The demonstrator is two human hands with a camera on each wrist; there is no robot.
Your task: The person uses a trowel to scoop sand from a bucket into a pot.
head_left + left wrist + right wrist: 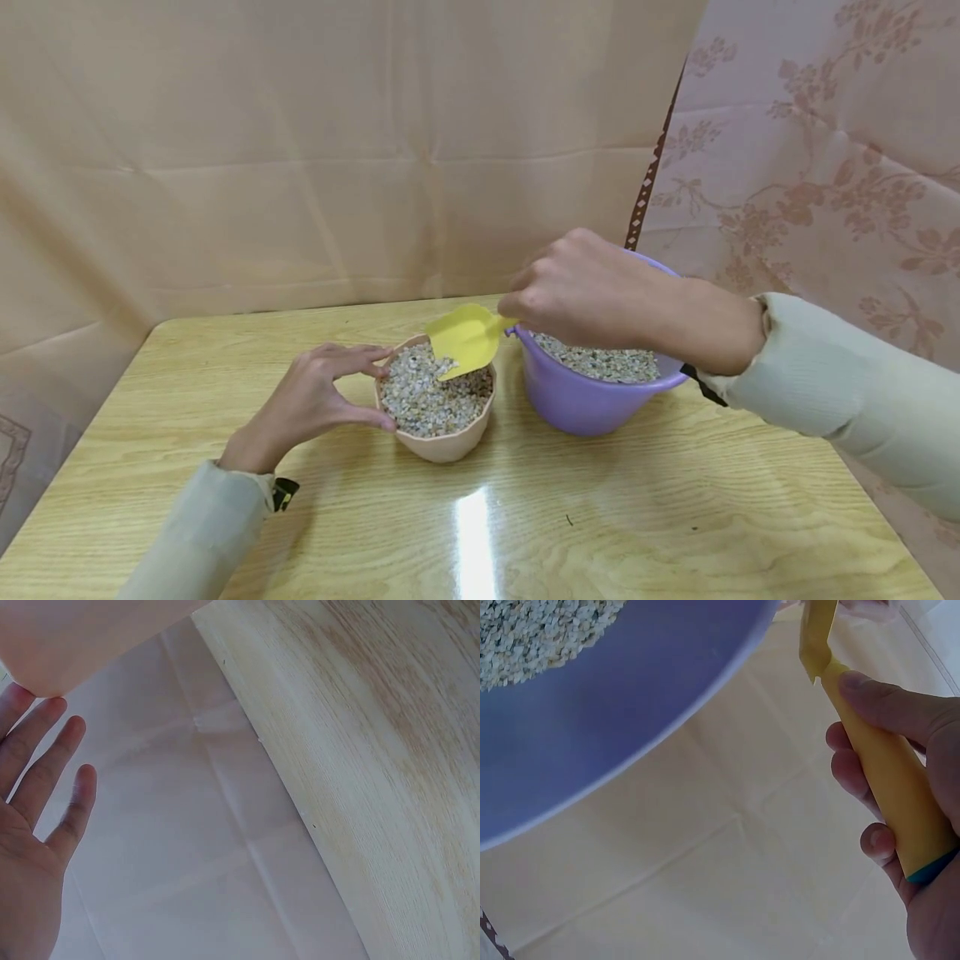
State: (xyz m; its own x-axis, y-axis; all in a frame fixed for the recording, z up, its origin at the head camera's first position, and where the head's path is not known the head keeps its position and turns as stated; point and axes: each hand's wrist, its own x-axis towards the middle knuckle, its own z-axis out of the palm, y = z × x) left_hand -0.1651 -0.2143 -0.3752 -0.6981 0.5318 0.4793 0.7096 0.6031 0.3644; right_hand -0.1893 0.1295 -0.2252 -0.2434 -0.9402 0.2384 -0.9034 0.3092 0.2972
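Note:
A cream-coloured pot (447, 447) full of small pale gravel (427, 396) stands on the table. At its left side, my left hand (318, 400) touches the rim with spread thumb and fingertips. The left wrist view shows fairly straight fingers (45, 769), two tips against the pot's wall (82, 641). My right hand (573, 287) grips the handle (889, 776) of a yellow scoop (467, 337). The scoop's blade tilts down over the pot, its lip close above the gravel with a few stones at it. Beneath my right forearm is a purple bucket (573, 404) holding more gravel (600, 360).
The wood-grain table (360, 533) carries both containers, the bucket just right of the pot. A beige curtain (322, 167) hangs behind the table's far edge, and a flowered cloth (825, 167) covers the right side. Two small dark specks lie on the tabletop near the front.

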